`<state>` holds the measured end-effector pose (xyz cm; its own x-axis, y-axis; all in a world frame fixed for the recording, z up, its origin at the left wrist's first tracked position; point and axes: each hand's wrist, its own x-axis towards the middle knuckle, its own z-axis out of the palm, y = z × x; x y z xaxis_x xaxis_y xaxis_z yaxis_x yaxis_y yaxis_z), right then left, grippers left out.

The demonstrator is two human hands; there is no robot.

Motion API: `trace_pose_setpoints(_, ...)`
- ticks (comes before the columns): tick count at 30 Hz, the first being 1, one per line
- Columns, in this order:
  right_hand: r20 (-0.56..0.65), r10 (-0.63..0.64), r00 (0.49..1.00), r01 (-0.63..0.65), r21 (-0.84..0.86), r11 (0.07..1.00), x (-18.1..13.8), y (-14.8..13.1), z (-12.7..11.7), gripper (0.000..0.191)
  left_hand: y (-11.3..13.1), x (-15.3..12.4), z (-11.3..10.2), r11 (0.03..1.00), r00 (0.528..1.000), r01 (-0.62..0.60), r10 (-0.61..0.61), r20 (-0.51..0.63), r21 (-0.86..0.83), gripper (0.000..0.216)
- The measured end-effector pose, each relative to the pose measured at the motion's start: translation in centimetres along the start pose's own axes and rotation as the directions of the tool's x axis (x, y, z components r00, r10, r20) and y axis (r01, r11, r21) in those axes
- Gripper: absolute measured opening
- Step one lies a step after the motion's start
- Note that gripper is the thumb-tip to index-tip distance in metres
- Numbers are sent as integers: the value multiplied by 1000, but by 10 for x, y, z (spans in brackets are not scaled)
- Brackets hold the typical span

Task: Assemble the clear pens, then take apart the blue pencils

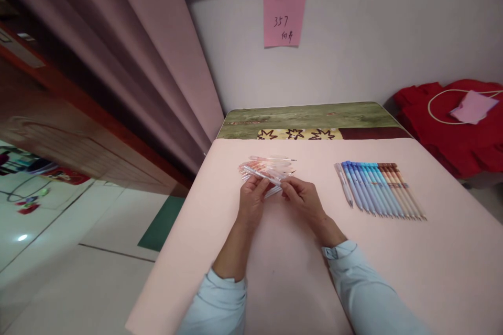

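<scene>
The pink table cover spread beneath the left hand and right hand.
Well to the right of the fingers lay a row of pens, side by side; just beyond the fingers, a loose heap of pens; between the fingertips of both hands, pinched nearly closed, one slim clear pen, slanted.

2 hands, 1 table, 1 wall note, 1 pen pile, 1 row of perhaps 13 pens.
</scene>
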<state>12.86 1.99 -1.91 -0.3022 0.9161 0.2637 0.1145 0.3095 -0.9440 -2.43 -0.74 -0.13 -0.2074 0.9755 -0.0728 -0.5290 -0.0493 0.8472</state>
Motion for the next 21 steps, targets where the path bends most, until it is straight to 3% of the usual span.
trace_pose_setpoints(5, -62, -12, 998, 13, 21, 1000, 1, -1, 3, 28, -1, 0, -2, 1000, 1000, 3, -3, 7, 23, 26)
trace_pose_setpoints(7, -39, -14, 999, 14, -11, 1000, 0, -3, 1, 25, 0, -1, -1, 1000, 1000, -3, 2, 11, 27, 26)
trace_pose_setpoints(11, 38, -13, 999, 15, -53, 998, -1, -4, -2, 40, 2, -2, 1, 1000, 1000, 0, 0, 7, 31, 29)
trace_pose_setpoints(14, 11, -12, 1000, 13, -40, 999, 0, 0, 0, 29, 2, -2, 0, 999, 1000, 8, -8, -9, 34, 29)
trace_pose_setpoints(17, -43, -17, 999, 16, -17, 1000, 0, 5, 2, 30, 1, -1, -2, 999, 1000, 12, -12, -13, 46, 28)
trace_pose_setpoints(21, -22, -26, 999, 25, -50, 998, -1, 2, 1, 25, 1, -2, -1, 999, 1000, -1, 1, 4, 48, 27)
